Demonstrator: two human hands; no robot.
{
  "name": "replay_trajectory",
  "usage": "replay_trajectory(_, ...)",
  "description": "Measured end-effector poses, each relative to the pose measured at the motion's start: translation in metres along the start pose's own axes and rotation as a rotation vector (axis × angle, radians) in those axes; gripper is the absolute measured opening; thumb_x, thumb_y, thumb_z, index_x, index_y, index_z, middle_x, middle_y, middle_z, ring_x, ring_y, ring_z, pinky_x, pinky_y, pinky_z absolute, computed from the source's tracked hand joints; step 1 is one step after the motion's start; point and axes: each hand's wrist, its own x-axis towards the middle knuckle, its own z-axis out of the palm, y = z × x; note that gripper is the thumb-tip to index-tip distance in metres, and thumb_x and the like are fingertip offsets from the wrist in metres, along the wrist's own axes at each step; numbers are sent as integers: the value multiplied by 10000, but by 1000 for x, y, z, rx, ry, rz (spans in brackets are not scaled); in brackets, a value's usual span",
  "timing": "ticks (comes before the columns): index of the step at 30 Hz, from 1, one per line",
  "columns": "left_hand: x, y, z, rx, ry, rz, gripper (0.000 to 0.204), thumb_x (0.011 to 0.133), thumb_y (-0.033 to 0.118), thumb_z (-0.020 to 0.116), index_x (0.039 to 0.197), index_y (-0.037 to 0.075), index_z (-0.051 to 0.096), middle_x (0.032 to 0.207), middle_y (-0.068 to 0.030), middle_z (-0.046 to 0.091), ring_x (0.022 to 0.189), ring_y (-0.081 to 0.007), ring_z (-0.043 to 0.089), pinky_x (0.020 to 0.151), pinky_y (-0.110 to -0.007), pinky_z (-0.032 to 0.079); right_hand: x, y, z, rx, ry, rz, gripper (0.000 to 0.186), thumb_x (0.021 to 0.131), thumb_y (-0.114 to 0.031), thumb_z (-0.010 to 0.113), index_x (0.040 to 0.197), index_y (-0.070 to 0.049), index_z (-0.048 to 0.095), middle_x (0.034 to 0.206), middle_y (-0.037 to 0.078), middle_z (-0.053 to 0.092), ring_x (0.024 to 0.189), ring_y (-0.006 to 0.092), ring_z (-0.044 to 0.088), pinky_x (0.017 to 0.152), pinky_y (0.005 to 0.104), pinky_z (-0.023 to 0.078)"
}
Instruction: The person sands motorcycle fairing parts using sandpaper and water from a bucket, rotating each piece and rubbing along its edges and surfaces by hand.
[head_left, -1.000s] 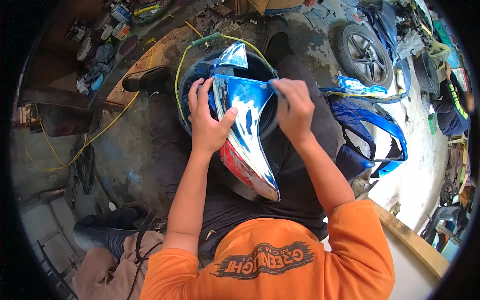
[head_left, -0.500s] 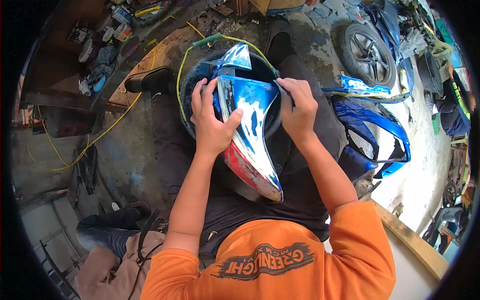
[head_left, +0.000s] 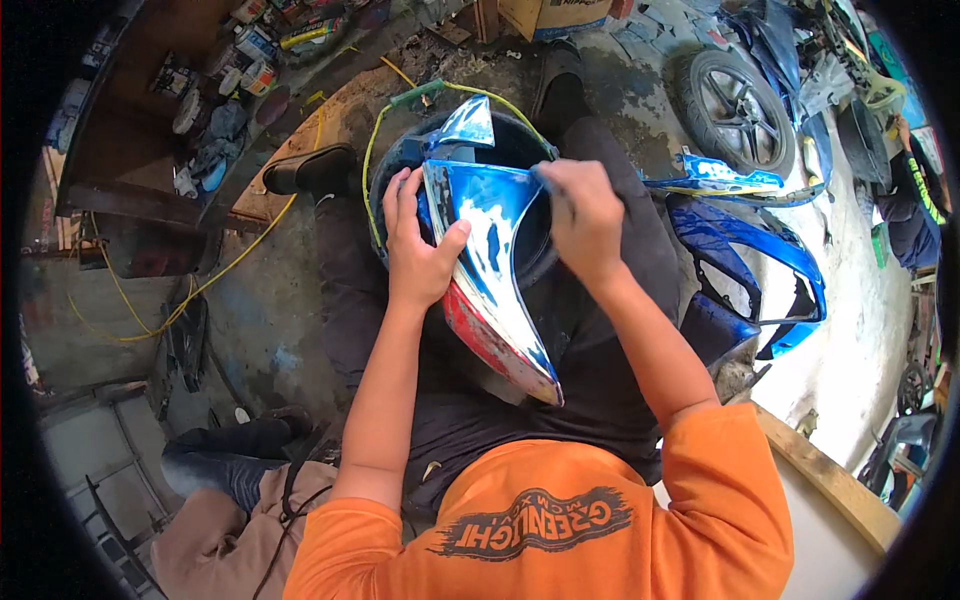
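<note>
A motorcycle fairing panel (head_left: 490, 225), blue and white with a scuffed red lower edge, lies across the rim of a black bucket (head_left: 385, 165) between my knees. Its narrow tip points toward me, and a smaller blue tab juts up at the far end. My left hand (head_left: 422, 240) grips the panel's left side, thumb on the face and fingers along the edge. At the upper right corner, my right hand (head_left: 585, 220) is closed with curled fingers against the panel's edge. Motion smears it, and whatever its fingertips may hold is hidden.
Blue fairing parts (head_left: 750, 270) and a wheel with a tyre (head_left: 735, 110) lie to the right. A yellow hose (head_left: 230, 265) crosses the floor at left, near a shelf with cans (head_left: 255, 45). Another person's leg (head_left: 220, 460) shows at lower left.
My right hand has shifted slightly left along the panel's upper right corner and is now blurred. The left hand keeps its hold on the panel.
</note>
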Motion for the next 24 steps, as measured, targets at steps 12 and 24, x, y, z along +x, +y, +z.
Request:
replay_trajectory(12,-4,-6,1,-26,6,-16,901,869,472,804,1579,13,491,1636,-292,408,1520,-459,443,1270,-515,353,-8,-23,-1,98,-117,-67,318,823,129,703,1107,-7,748,1075,176,753,989,387,706,871,444,590)
replay_trajectory(24,-4,-5,-5,-50,15,-29,910,862,483,812,1571,6,499,1640,-282,415,1531,-447,436,1266,-512,359,-4,-29,11,67,-83,-46,436,727,158,678,1133,10,741,1100,151,740,1014,374,681,894,437,577)
